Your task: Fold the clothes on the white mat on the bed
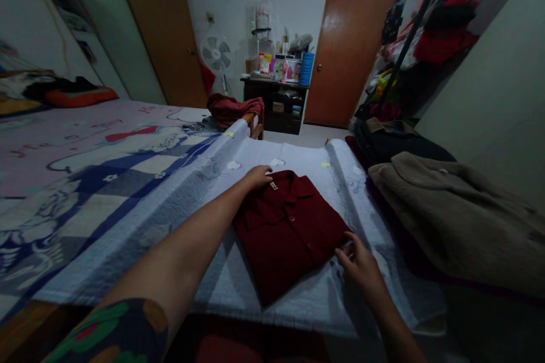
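Observation:
A dark red button-up shirt (293, 232) lies folded on a pale padded cover (200, 295), its collar toward the far side and a small white label near the collar. My left hand (256, 177) is at the shirt's far left shoulder, thumb and fingers closed on the fabric edge. At the right corner, my right hand (360, 264) has its index finger against the shirt, with the thumb apart from it and the other fingers partly curled. Part of the left fingertips is hidden by the cloth.
Left is a bed with a patterned blanket (85, 142); a reddish folded cloth (234, 109) rests at its corner. A brown fleecy garment (451, 210) and dark clothes (395, 139) are piled right. Behind stand a fan (217, 54), a dark cabinet (272, 102) and a wooden door (344, 51).

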`<state>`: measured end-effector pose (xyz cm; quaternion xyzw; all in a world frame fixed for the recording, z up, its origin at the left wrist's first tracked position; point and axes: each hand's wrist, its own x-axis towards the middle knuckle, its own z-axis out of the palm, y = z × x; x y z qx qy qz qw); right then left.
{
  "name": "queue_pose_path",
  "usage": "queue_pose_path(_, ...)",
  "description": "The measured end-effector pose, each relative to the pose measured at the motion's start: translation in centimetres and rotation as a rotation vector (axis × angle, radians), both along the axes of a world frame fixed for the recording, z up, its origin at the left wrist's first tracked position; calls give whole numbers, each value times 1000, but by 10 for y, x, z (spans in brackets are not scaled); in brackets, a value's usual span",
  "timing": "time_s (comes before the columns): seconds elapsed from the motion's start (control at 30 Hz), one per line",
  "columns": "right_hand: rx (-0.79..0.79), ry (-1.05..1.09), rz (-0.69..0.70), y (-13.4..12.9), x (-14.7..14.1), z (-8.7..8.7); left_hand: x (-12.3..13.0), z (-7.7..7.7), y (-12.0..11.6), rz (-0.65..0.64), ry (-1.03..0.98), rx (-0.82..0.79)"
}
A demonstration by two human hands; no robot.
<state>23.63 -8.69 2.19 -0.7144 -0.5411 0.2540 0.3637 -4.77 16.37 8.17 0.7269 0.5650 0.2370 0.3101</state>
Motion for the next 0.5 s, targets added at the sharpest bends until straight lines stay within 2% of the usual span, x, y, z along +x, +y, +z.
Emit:
queue_pose_path(0.13, 184, -222, 72, 22, 10, 25, -18, -3, -33, 114, 13, 200)
queue_pose_path(0.27, 259, -372, 115, 60, 9, 29, -36, -12, -86, 239, 2, 348)
queue_pose_path(0.37, 213, -466, 148, 91, 5, 24, -41, -31, -128, 384, -45, 295)
queue_pose_path(0.5, 17, -486, 191, 125, -2, 23, -35, -53, -171, 450, -241, 133)
